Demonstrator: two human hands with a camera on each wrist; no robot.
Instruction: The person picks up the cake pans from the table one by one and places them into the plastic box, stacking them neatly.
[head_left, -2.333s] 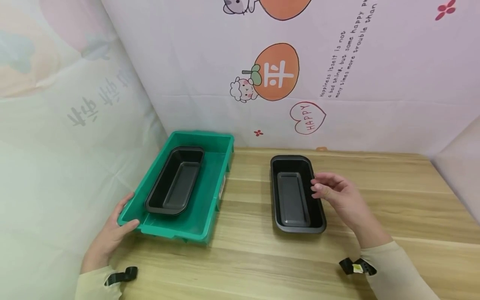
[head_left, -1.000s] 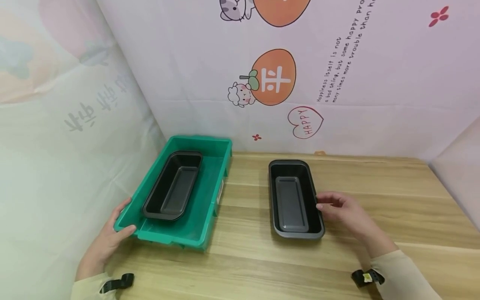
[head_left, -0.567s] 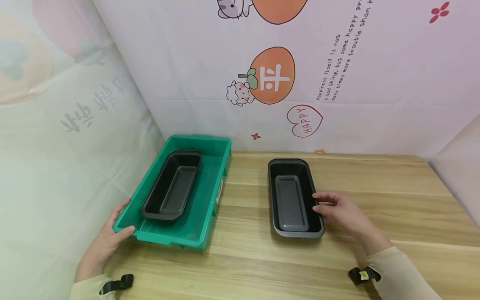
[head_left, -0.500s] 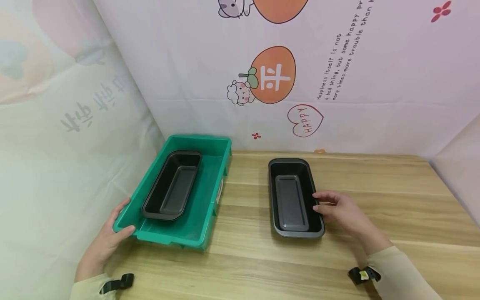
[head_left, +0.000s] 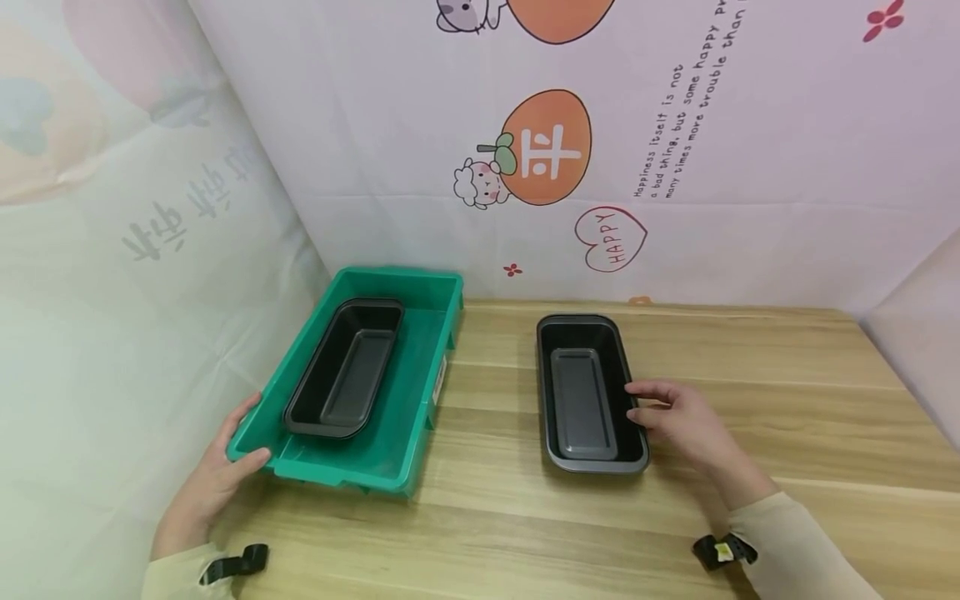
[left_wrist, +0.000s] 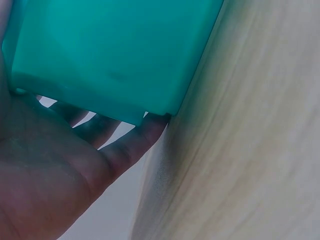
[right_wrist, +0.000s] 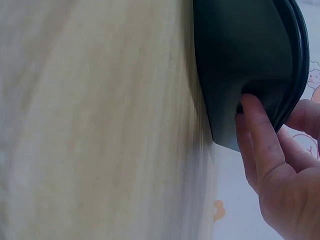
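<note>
A dark metal loaf pan stands upright on the wooden table, right of centre. At its right long side, my right hand pinches the rim. The right wrist view shows fingertips of that hand against the outer wall of the pan, with another digit over the rim. On the left, my left hand holds the near left corner of a green plastic tray, thumb at the front edge. Seen from the left wrist, fingers of that hand reach along the tray's outside.
A second dark loaf pan lies inside the green tray, toward its left side. The wooden table spans the space between tray and loose pan. A printed cloth closes off the back, and pale cloth walls flank both sides.
My right hand has slid toward me along the pan's right side, and its fingers have moved onto the rim. The left hand, tray and pans keep their places; the head view shifts slightly.
</note>
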